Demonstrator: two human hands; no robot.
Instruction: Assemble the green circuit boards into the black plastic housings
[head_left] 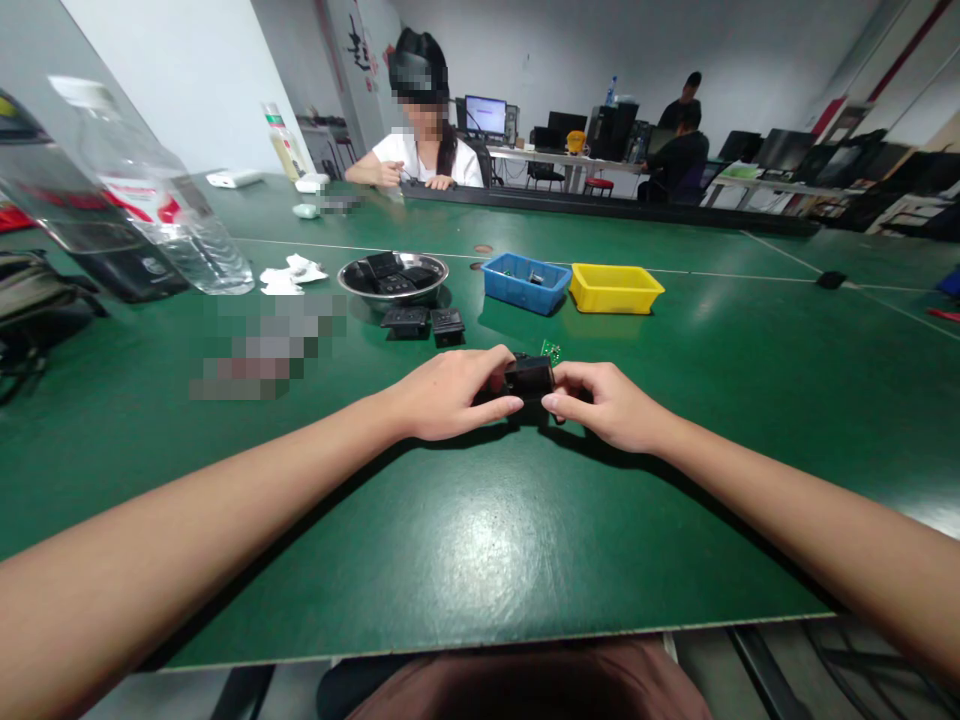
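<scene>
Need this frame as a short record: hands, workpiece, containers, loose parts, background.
left_hand: left hand gripping black part
right_hand: right hand at the part's right end; grip unclear
workpiece: black part, green circuit board just behind
containers: metal bowl holding black pieces; blue tray with small parts; yellow tray beside it
loose: two black pieces before the bowl
surface: green table
across: person in white top

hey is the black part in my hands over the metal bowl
No, the black part is between your left hand and right hand, nearer you than the bowl.
</scene>
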